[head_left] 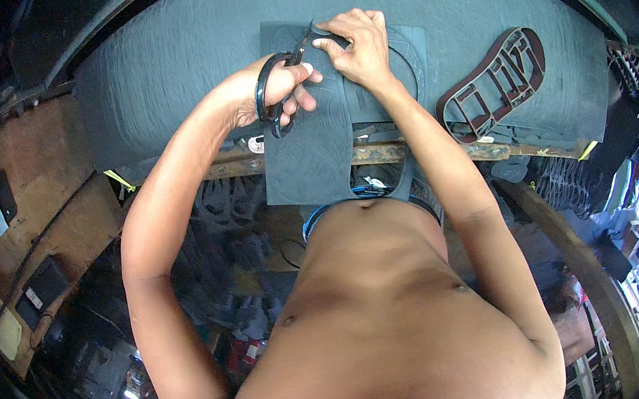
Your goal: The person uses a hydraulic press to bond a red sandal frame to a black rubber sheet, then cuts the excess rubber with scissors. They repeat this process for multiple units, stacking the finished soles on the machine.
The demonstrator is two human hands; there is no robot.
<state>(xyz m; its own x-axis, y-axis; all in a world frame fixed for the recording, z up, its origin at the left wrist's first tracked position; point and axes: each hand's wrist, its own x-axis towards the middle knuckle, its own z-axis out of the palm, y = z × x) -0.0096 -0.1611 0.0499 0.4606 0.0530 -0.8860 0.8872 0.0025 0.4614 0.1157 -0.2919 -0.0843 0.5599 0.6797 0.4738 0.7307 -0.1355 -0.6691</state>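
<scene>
No container plainly in view; only a dim heap of dark offcuts and clutter below the table edge, too murky to sort. Left hand closed through the loops of black scissors, fingers curled round the handles, blades pointing up and to the right toward the other hand, their tips at the upper edge of a dark grey rubber sheet piece; how far the blades gape cannot be told, being partly covered by fingers. Right hand pressed flat-fingered on the upper part of that same piece, fingertips pinching its edge just beside the blade tips; both hands close together, nearly touching. Piece lying on a larger grey rubber mat spread across the table, its lower end hanging over the rusty front edge toward the bare torso; faint curved sole outlines scored on its surface. Well apart to the right, resting on the mat, a brown sole-shaped cutting template with open ribbed windows, tilted diagonally. Far left, a worn wooden surface with small pale and dark objects, too blurred to name; right rim crowded with stacked items bent by the lens, cut off and unclear.
</scene>
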